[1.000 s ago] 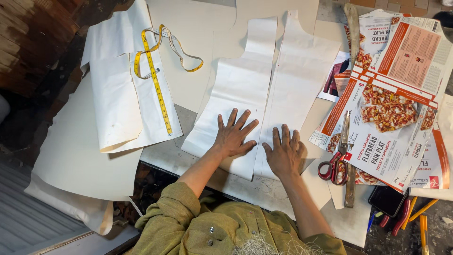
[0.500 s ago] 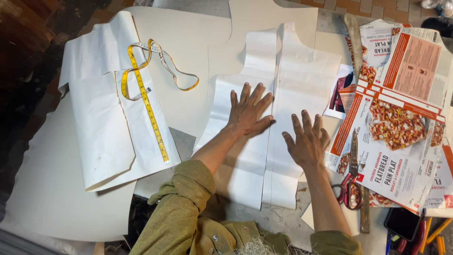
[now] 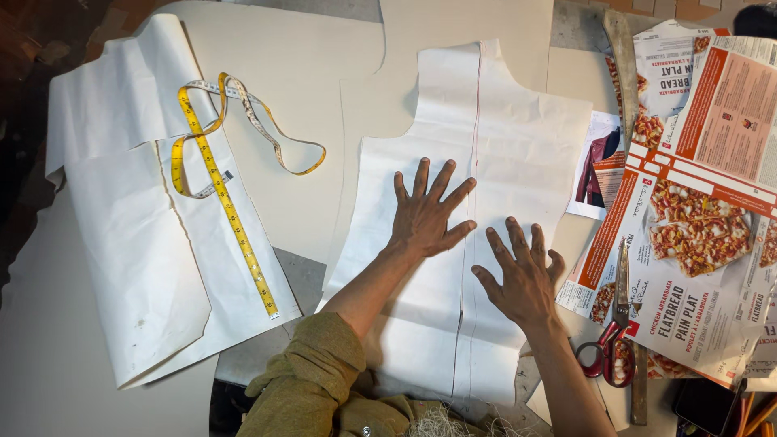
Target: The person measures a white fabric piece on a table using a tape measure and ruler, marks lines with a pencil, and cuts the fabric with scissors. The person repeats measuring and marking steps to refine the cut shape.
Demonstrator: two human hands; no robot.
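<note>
Two white paper pattern pieces [image 3: 518, 154] lie side by side on the table, their long edges meeting along a thin red line. My left hand [image 3: 425, 214] lies flat, fingers spread, on the left piece. My right hand [image 3: 522, 275] presses flat, fingers spread, on the right piece, just right of the seam. Neither hand grips anything.
A yellow tape measure [image 3: 222, 194] lies looped on folded white paper [image 3: 137, 251] at the left. Red-handled scissors [image 3: 613, 340] rest on flattened food cartons [image 3: 704, 226] at the right. Large beige card sheets [image 3: 299, 81] cover the table. A wooden stick [image 3: 622, 57] lies at the far right.
The view has drawn closer and shifted. Both hands have slid apart slightly on the paper pieces, which now lie flatter and joined along the middle.
</note>
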